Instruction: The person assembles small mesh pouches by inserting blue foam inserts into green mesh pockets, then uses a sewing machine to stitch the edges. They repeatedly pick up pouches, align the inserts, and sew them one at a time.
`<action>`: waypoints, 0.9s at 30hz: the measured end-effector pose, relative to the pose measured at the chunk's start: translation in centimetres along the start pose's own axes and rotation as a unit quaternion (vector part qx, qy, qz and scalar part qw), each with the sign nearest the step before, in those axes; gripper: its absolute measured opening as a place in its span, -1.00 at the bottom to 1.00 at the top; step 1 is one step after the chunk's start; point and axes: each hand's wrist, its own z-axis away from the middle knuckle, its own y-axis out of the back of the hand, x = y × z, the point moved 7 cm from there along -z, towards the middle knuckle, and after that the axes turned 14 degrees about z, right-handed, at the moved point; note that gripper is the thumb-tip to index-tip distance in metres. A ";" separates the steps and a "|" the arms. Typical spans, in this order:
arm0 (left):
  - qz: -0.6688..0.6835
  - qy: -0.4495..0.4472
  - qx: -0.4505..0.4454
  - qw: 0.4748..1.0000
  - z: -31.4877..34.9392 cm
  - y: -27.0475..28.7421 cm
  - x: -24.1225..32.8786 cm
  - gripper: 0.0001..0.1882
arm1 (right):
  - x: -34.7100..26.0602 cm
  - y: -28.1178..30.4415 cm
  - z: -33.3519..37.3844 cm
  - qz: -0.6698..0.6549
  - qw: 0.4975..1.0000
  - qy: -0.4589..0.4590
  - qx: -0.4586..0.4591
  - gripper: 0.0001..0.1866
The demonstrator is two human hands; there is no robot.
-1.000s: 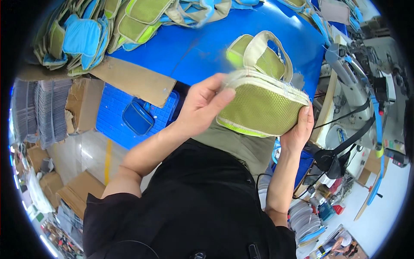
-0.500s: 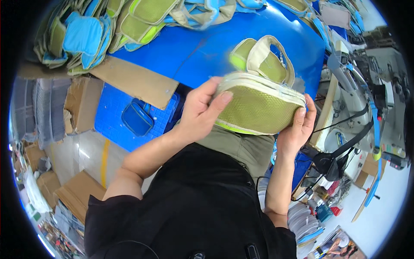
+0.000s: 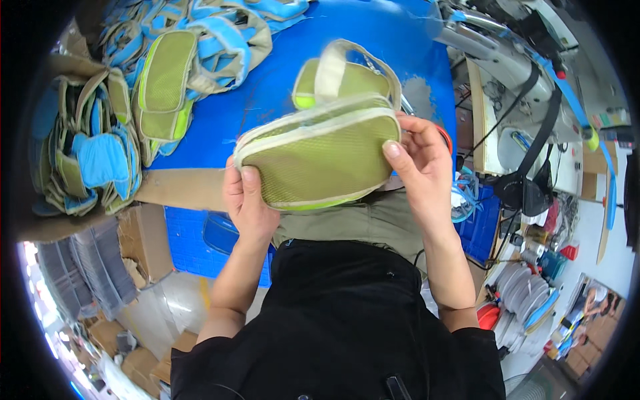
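Note:
Between my two hands I hold a green mesh pouch (image 3: 320,160) with pale piping and a bright lime lower edge, its mesh side facing up. My left hand (image 3: 250,203) pinches its left end, thumb on the mesh. At the right end, my right hand (image 3: 421,163) grips it with the thumb in front and the fingers behind. Just beyond the held pouch, a second green mesh bag piece (image 3: 363,81) with a beige strap loop (image 3: 331,70) rests on the blue table (image 3: 267,107). The held pouch partly hides it.
Several green, blue and beige bag pieces (image 3: 167,73) lie at the table's far left. More hang from a cardboard box (image 3: 180,187) beside them. On the right stands a pale sewing machine (image 3: 497,63). A blue crate (image 3: 187,243) with a dark blue pouch (image 3: 220,230) sits lower left.
My view has turned, so the surroundings shift. The held pouch has moved left and tilted, its left end lower. Both hands keep hold; my left grip now sits lower, at the pouch's end.

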 end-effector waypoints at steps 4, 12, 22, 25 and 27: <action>0.005 0.020 -0.020 1.000 -0.2 0.1 -0.4 -0.55 | 0.9 0.8 0.2 0.002 1.000 -0.024 -0.008 -0.78; 0.041 0.090 0.021 0.995 -0.8 -0.1 -1.4 -0.51 | -0.3 0.5 0.8 -0.090 0.995 0.043 0.025 -0.72; 0.064 0.154 0.033 0.985 -0.6 0.2 -2.8 -0.52 | -1.1 0.5 1.0 -0.048 0.996 0.069 0.023 -0.41; 0.054 0.170 0.054 0.982 -0.9 0.5 -3.2 -0.51 | -0.9 0.3 0.9 -0.110 0.993 0.030 -0.030 -0.31; 0.046 0.188 0.074 0.978 -1.1 0.8 -3.7 -0.51 | 0.3 0.5 0.4 -0.215 0.973 -0.024 -0.078 -0.30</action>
